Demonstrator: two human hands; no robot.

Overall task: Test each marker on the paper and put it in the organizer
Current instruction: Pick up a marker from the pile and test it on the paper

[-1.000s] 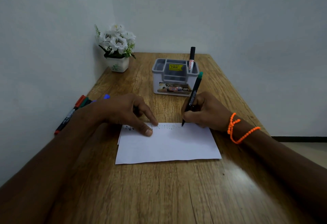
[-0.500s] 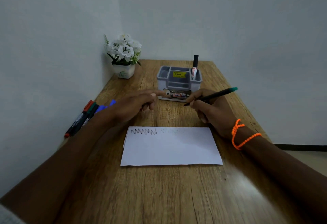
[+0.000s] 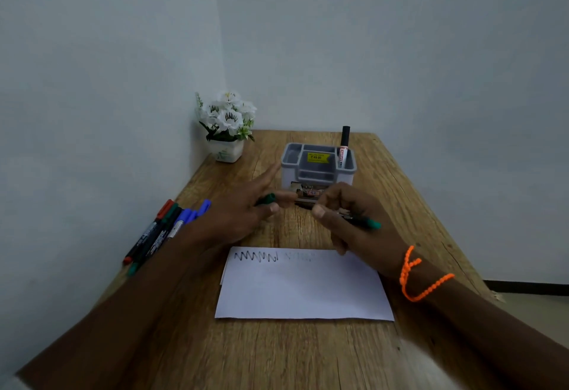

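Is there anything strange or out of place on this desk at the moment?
Little stands out. The second scribble on the paper is far fainter than the black zigzag beside it. The organizer stands straight, with one marker upright inside.

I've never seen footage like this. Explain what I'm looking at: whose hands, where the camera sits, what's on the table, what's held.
No machine here: a person's two bare hands, filmed by a wide-angle camera on their head, looking down at a wooden table. The right hand grips a black marker with a green end. The left hand holds a small green cap. On the table lie a white sheet of paper bearing scribbles, a grey plastic organizer holding one black-capped marker, a row of loose markers on the left, and a white flower pot.
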